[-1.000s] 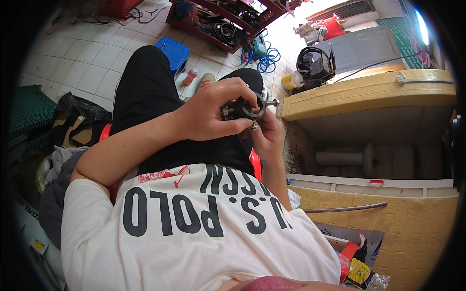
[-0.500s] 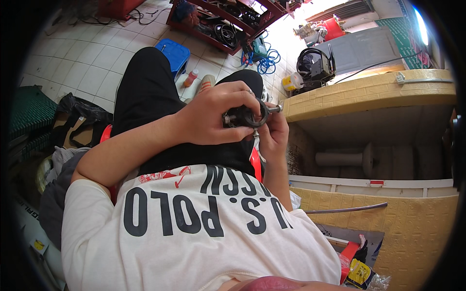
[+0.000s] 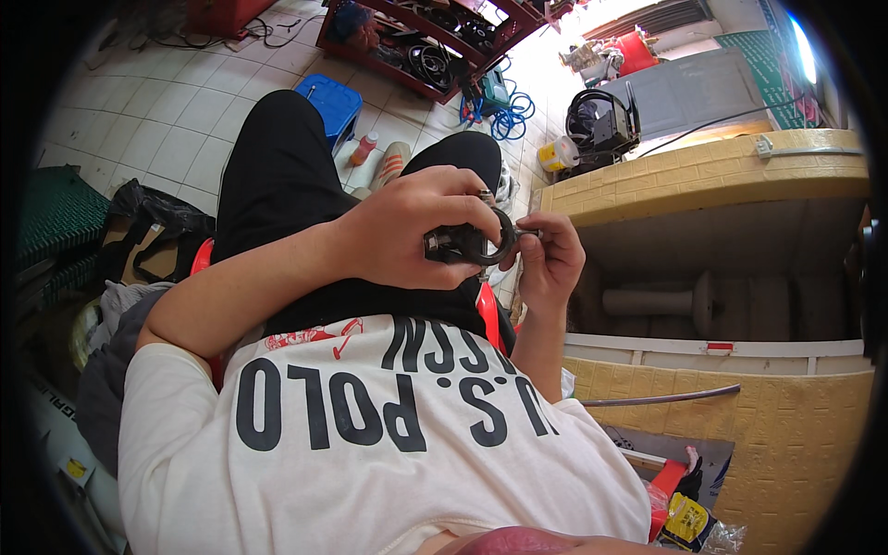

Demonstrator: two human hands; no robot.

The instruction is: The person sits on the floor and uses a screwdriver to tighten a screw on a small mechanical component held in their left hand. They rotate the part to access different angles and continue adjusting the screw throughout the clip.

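Above my lap, my left hand (image 3: 412, 222) is wrapped round a dark ring-shaped metal part (image 3: 502, 242) with bolts on it. Its fingers lie along the upper side and its thumb along the lower side. A bolt head (image 3: 432, 242) shows between thumb and fingers at the part's left end. At the right side of the ring, my right hand (image 3: 552, 259) pinches a small silver bolt (image 3: 529, 233) between thumb and fingertips. My left fingers and palm hide much of the part, so its full shape cannot be made out.
A blue stool (image 3: 331, 106) and a small bottle (image 3: 363, 149) stand on the tiled floor beyond my knees. Farther off is a red shelf cart (image 3: 453, 55) near a blue coiled hose (image 3: 511, 118). Close on my right runs a yellow padded bench (image 3: 703, 176) with an open compartment.
My right hand has shifted from under the ring to its right side and now pinches the bolt there. The ring has turned slightly in my left hand.
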